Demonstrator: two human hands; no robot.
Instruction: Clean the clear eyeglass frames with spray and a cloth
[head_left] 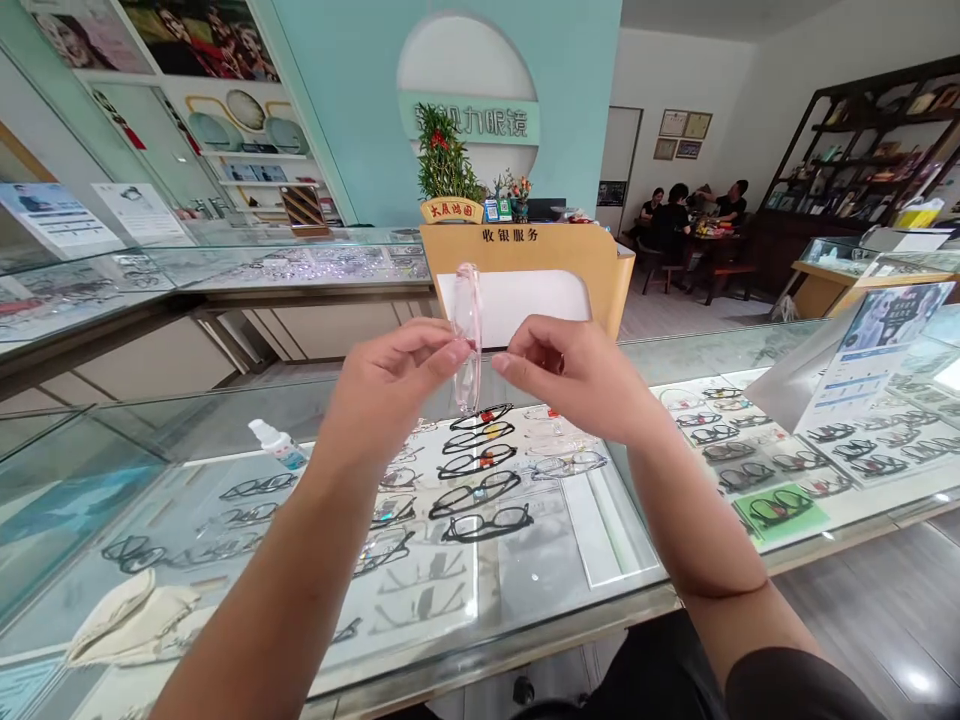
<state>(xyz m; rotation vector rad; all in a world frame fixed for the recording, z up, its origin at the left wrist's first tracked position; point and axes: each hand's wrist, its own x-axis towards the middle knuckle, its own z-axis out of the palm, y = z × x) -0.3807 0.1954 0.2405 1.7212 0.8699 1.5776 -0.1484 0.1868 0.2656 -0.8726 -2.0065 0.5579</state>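
My left hand point(405, 375) pinches a pair of clear, pink-tinted eyeglasses point(468, 300) between thumb and fingers. They are upright and seen nearly edge-on, above the glass counter. Just right of them, my right hand point(562, 370) has its fingers curled in and its thumb pointing at the glasses, with a small gap between. Whatever its fingers may hold is hidden. Beneath both hands, rows of eyeglasses lie in the display case, among them a black-framed pair point(487, 523).
A white spray bottle point(276, 444) and a cream cloth point(131, 620) are on the counter point(540, 600) at left. A sign point(870, 350) stands at right. Beyond is a wooden cashier desk point(607, 275) with a plant point(442, 165). Several people point(675, 215) sit at a far table.
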